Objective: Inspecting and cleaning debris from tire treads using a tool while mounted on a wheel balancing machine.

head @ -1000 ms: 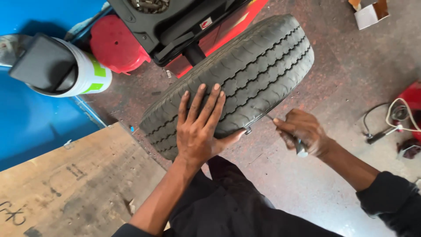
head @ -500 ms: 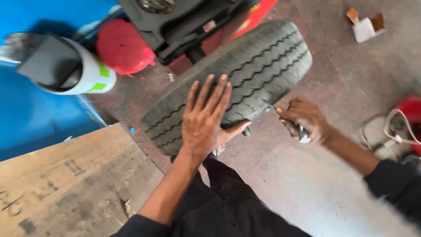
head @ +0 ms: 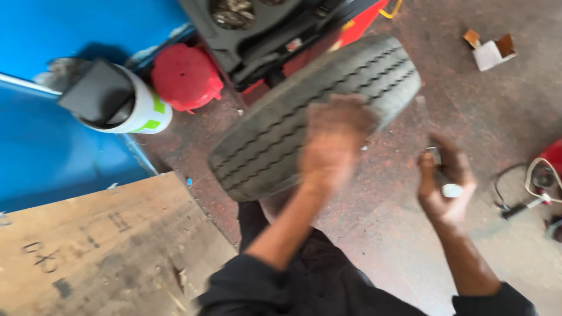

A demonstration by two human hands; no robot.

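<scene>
Right hand (head: 446, 186) now off tyre (head: 293, 140)

A worn black rubber tyre with ribbed tread (head: 304, 126) is seen standing on a stained reddish-brown concrete floor (head: 380, 234), with the blurred left hand (head: 333, 140) laid on its tread. At three o'clock from the tyre, and apart from it, the right hand (head: 442, 184) is closed around a small tool with a pale handle end (head: 451, 190). A red round plastic container (head: 186, 76) is set at ten o'clock, a white cylindrical tub with green patches (head: 137, 108) beside it, and a small open cardboard box (head: 490, 51) at two o'clock.
</scene>
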